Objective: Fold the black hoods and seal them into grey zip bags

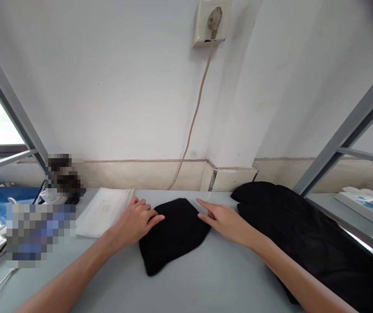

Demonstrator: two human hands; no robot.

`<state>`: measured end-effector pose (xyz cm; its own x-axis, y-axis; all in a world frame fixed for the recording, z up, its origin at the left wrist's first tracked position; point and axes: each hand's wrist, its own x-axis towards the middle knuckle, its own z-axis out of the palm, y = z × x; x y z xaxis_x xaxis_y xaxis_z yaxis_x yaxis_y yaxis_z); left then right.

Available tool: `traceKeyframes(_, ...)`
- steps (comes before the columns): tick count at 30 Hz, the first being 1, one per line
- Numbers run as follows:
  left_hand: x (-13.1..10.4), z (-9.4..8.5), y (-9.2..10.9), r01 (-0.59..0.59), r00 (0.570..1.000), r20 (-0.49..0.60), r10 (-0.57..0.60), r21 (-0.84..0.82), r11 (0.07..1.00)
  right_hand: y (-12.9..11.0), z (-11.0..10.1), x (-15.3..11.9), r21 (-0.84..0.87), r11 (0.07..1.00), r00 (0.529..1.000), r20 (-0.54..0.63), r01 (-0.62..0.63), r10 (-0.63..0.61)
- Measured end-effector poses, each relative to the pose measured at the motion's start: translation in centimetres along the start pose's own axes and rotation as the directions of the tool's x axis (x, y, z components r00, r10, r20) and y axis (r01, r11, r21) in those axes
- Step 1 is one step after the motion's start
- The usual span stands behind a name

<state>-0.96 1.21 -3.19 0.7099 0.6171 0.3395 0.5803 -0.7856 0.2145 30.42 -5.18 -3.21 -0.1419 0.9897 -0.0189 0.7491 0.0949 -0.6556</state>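
Both forearms reach in; left hand (136,220) lies flat and open on the folded black cloth (172,232), mid-tabletop (206,278), right hand (226,221) open at 3 o'clock, fingertips touching, looks like smoothing; next probably lifting it

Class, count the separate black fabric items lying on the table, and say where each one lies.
2. A small folded black cloth lies between the left hand and right hand. A larger black pile lies along the table's right side; it may hold several pieces.
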Motion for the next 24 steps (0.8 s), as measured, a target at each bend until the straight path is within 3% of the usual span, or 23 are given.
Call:
traceKeyframes(2,-0.1,-0.2,0.4,0.072,0.997,-0.009,-0.072,-0.068,0.995,0.1,0.2,0.1,-0.012,1.000,0.997,-0.071,0.014,-0.015)
traceKeyframes(4,-0.1,-0.3,0.8,0.109,0.994,0.006,-0.109,-0.150,0.983,-0.2,0.5,0.1,0.021,0.999,0.998,-0.041,0.047,-0.046)
traceKeyframes(9,-0.2,-0.7,0.7,-0.028,0.999,0.025,0.030,-0.100,0.995,-2.0,1.0,-0.6,0.120,0.982,0.987,0.042,0.149,-0.155)
traceKeyframes(12,-0.4,-0.4,0.0,-0.060,0.992,0.108,0.072,-0.107,0.992,-2.4,0.8,-1.0,0.150,0.966,0.955,0.177,0.212,-0.237)
traceKeyframes(15,-0.8,0.2,-0.6,0.017,0.992,0.128,-0.004,-0.098,0.995,-1.6,0.8,-1.1,0.040,0.968,0.918,0.310,0.247,-0.247)
traceKeyframes(18,-1.0,0.4,-0.8,0.071,0.991,0.124,-0.057,-0.106,0.992,0.1,1.4,-0.6,-0.208,0.942,0.959,0.168,0.263,-0.230)
traceKeyframes(20,-1.0,-0.1,-0.5,0.044,0.989,0.142,-0.028,-0.110,0.993,1.0,1.7,-0.3,-0.303,0.908,0.957,0.071,0.289,-0.281)
traceKeyframes(22,-1.1,-1.0,0.2,-0.004,0.984,0.178,0.026,-0.122,0.993,1.4,1.6,-0.2,-0.283,0.895,0.938,0.083,0.345,-0.335)
traceKeyframes(24,-1.2,-2.0,1.0,-0.029,0.967,0.247,0.068,-0.158,0.987,1.1,1.0,-0.5,-0.183,0.905,0.917,0.191,0.383,-0.349)
